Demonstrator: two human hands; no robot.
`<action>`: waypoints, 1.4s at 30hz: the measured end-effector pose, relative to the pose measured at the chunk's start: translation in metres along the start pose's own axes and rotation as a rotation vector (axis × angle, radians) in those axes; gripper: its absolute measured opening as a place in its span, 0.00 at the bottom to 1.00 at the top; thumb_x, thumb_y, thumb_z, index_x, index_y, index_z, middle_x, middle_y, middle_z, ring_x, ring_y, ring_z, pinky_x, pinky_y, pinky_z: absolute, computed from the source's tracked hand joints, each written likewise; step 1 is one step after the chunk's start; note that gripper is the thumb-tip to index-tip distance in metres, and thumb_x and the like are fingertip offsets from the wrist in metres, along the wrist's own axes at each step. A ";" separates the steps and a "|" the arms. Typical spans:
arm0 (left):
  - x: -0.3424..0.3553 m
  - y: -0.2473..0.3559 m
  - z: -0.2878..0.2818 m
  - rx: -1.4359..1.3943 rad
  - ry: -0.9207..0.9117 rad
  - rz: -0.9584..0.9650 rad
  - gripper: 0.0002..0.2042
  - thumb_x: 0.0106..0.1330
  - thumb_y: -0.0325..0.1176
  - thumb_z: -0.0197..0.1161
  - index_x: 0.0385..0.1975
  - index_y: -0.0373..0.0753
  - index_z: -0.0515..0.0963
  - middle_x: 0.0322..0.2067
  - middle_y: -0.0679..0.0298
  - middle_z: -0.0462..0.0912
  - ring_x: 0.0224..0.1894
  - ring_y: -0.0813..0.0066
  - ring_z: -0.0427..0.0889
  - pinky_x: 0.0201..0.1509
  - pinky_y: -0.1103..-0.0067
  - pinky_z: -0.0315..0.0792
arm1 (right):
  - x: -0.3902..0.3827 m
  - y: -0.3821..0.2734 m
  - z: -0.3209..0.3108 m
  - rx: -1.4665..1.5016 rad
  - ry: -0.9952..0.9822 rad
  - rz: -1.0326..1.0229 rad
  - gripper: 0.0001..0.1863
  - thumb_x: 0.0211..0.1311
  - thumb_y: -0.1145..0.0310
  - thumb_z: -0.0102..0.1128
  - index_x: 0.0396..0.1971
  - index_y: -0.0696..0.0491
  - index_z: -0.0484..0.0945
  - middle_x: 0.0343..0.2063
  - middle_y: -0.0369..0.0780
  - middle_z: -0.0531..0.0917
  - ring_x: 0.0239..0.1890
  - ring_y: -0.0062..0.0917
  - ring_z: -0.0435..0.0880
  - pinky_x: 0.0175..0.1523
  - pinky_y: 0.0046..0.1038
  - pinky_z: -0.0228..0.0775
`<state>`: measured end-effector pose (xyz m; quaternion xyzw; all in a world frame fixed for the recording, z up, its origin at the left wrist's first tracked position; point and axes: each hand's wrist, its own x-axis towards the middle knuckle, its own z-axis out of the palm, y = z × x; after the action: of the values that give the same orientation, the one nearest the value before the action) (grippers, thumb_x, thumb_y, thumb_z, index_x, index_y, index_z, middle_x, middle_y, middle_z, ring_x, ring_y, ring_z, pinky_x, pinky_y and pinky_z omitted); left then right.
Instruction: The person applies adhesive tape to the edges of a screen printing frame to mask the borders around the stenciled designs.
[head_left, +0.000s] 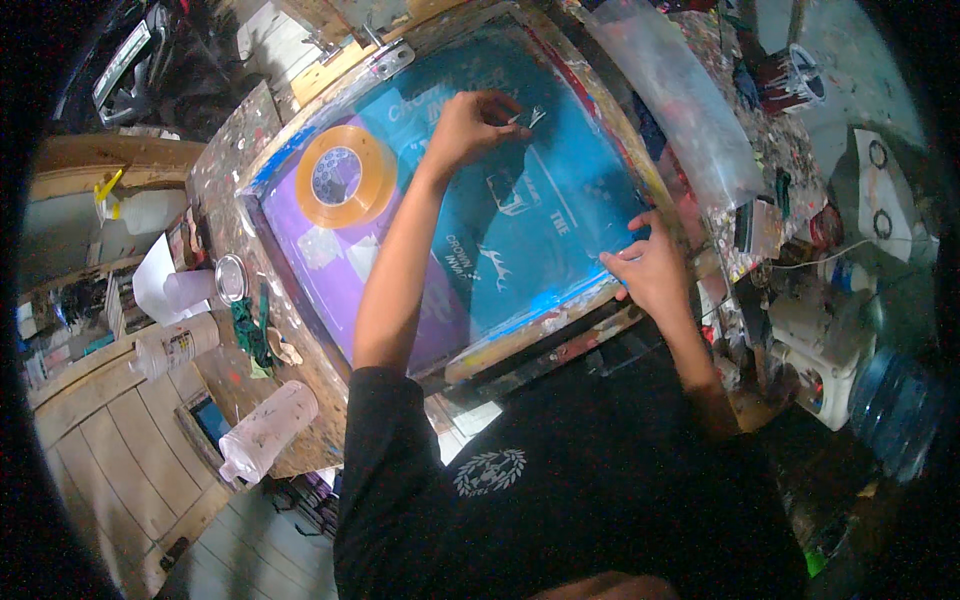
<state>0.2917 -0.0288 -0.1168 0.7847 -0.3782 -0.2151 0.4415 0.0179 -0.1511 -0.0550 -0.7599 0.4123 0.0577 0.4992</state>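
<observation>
Teal screen (600, 190) is laid flat mid-frame, left hand (472, 127) is curled over its upper half, right hand (648, 268) is bent at its right corner, probably to steady it, grip unclear for both, tape roll (377, 185) parked on it, upper left.

"Where's that camera looking from?"
"Head-worn, left of a pair: high on the near side of the screen (468, 205), facing steeply down at it."
"How close?"
"Near enough that the screen fills the middle, yet wide enough to catch the shirt (570, 520) on its near side and the jug (898, 410) to its right."
</observation>
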 end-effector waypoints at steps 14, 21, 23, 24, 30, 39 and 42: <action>0.004 -0.008 0.007 -0.040 0.036 0.025 0.19 0.45 0.35 0.76 0.36 0.34 0.82 0.29 0.58 0.86 0.32 0.72 0.85 0.37 0.77 0.77 | -0.001 -0.001 0.004 -0.136 0.038 -0.016 0.27 0.50 0.71 0.70 0.46 0.57 0.63 0.20 0.42 0.83 0.12 0.26 0.80 0.19 0.30 0.71; -0.001 0.000 0.006 0.060 0.089 0.055 0.17 0.45 0.35 0.75 0.34 0.35 0.81 0.28 0.58 0.86 0.31 0.71 0.86 0.36 0.77 0.77 | -0.003 -0.009 0.007 -0.225 0.056 0.004 0.27 0.49 0.69 0.69 0.45 0.56 0.63 0.21 0.41 0.84 0.14 0.31 0.82 0.24 0.34 0.74; -0.002 0.002 0.006 0.056 0.067 0.051 0.16 0.46 0.34 0.75 0.34 0.36 0.81 0.28 0.58 0.86 0.31 0.71 0.86 0.36 0.77 0.78 | 0.000 -0.003 0.009 -0.311 0.079 -0.055 0.27 0.49 0.69 0.70 0.45 0.56 0.63 0.21 0.42 0.84 0.17 0.34 0.83 0.28 0.36 0.75; -0.002 0.002 0.006 0.057 0.069 0.055 0.16 0.46 0.34 0.75 0.34 0.36 0.81 0.28 0.58 0.86 0.31 0.71 0.86 0.36 0.77 0.78 | 0.003 0.001 0.010 -0.398 0.102 -0.112 0.28 0.48 0.68 0.70 0.46 0.55 0.64 0.21 0.42 0.84 0.21 0.38 0.84 0.32 0.39 0.76; -0.002 0.003 0.009 0.147 0.100 0.087 0.20 0.44 0.35 0.76 0.36 0.35 0.80 0.25 0.58 0.85 0.29 0.65 0.85 0.36 0.74 0.77 | 0.001 -0.017 0.008 -0.716 0.086 -0.063 0.28 0.46 0.64 0.71 0.45 0.55 0.68 0.33 0.51 0.84 0.39 0.48 0.83 0.46 0.46 0.74; -0.001 0.002 0.013 0.374 0.250 0.268 0.23 0.45 0.38 0.73 0.41 0.35 0.79 0.37 0.50 0.80 0.42 0.52 0.80 0.45 0.65 0.75 | 0.011 -0.020 -0.001 -0.803 0.052 -0.118 0.34 0.39 0.59 0.70 0.49 0.57 0.72 0.38 0.53 0.82 0.43 0.50 0.81 0.51 0.44 0.74; 0.002 -0.001 0.015 0.395 0.222 0.222 0.21 0.46 0.38 0.71 0.40 0.35 0.78 0.38 0.51 0.80 0.42 0.51 0.80 0.44 0.64 0.75 | 0.018 -0.013 -0.003 -0.861 0.085 -0.148 0.33 0.40 0.61 0.69 0.49 0.58 0.72 0.39 0.53 0.82 0.44 0.49 0.81 0.51 0.44 0.75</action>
<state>0.2830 -0.0378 -0.1249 0.8281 -0.4461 0.0003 0.3395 0.0373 -0.1619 -0.0534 -0.9279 0.3151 0.1573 0.1222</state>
